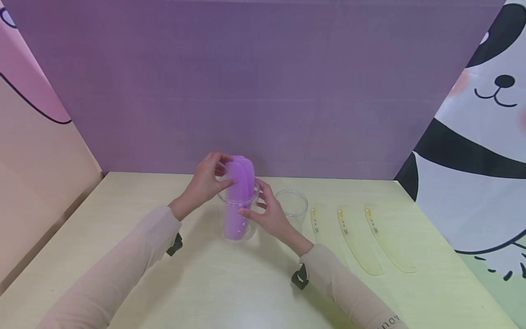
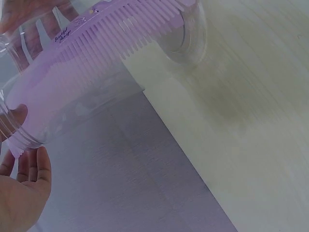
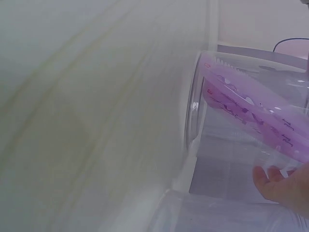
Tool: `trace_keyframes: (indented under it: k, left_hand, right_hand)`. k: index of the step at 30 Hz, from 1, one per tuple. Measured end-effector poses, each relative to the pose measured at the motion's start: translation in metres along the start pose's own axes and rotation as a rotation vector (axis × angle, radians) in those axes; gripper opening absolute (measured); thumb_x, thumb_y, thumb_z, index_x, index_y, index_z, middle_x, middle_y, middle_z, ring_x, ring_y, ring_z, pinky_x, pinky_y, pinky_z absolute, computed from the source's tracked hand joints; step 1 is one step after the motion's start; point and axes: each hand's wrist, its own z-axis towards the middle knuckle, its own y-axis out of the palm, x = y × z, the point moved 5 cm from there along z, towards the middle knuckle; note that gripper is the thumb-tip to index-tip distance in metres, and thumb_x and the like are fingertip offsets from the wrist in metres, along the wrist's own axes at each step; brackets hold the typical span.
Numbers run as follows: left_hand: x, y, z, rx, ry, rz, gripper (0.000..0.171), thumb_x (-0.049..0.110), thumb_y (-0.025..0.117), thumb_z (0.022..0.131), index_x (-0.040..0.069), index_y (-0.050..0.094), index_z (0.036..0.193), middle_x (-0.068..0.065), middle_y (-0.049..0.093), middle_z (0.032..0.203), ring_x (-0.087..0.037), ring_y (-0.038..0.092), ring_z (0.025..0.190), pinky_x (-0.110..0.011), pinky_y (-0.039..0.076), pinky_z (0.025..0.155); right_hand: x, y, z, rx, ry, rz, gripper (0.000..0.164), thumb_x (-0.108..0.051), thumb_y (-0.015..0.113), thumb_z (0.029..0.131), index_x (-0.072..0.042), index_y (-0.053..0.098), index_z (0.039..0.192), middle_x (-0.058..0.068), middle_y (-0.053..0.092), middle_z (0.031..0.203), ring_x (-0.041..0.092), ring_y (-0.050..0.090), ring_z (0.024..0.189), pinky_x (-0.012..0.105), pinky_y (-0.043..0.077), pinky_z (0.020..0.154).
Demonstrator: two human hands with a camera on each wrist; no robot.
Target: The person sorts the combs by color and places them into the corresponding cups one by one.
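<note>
Purple combs (image 1: pixel 241 176) stand on end, slightly tilted, inside a clear plastic cup (image 1: pixel 252 230), their tops above its rim. My left hand (image 1: pixel 210 176) pinches the combs near their top, thumb in front. On the cup's right side, near the rim, my right hand (image 1: pixel 269 212) holds the wall between thumb and fingers. Through that wall the left wrist view shows comb teeth (image 2: pixel 111 41). Two printed comb backs (image 3: pixel 251 108) lie against each other in the right wrist view; the exact number of combs is hidden.
A second clear cup (image 1: pixel 291 215) stands just right of the held one. Three pale yellow see-through combs (image 1: pixel 358 244) lie side by side on the table (image 1: pixel 197 288) at right. A purple panel (image 1: pixel 255 82) rises along the table's back edge.
</note>
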Motion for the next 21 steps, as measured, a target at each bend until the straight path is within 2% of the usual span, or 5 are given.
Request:
trace_keyframes:
  k: [12, 21]
  left_hand:
    - [0.0, -0.002, -0.003, 0.0, -0.007, -0.043, 0.047, 0.001, 0.072, 0.074, -0.001, 0.048, 0.114, -0.017, 0.051, 0.107, -0.034, 0.058, 0.093, -0.044, 0.052, 0.083]
    - [0.002, -0.01, -0.003, 0.005, -0.015, -0.043, 0.042, -0.001, 0.069, 0.076, 0.0, 0.049, 0.114, -0.017, 0.052, 0.109, -0.034, 0.06, 0.095, -0.043, 0.053, 0.082]
  right_hand:
    - [-0.003, 0.0, 0.0, -0.038, 0.053, 0.009, 0.078, -0.007, 0.066, 0.082, -0.004, 0.017, 0.142, 0.017, 0.03, 0.143, 0.036, 0.034, 0.13, 0.053, 0.033, 0.104]
    - [-0.012, -0.002, 0.002, -0.053, 0.048, -0.012, 0.082, -0.005, 0.066, 0.08, -0.001, 0.013, 0.142, 0.019, 0.024, 0.146, 0.038, 0.028, 0.133, 0.055, 0.031, 0.106]
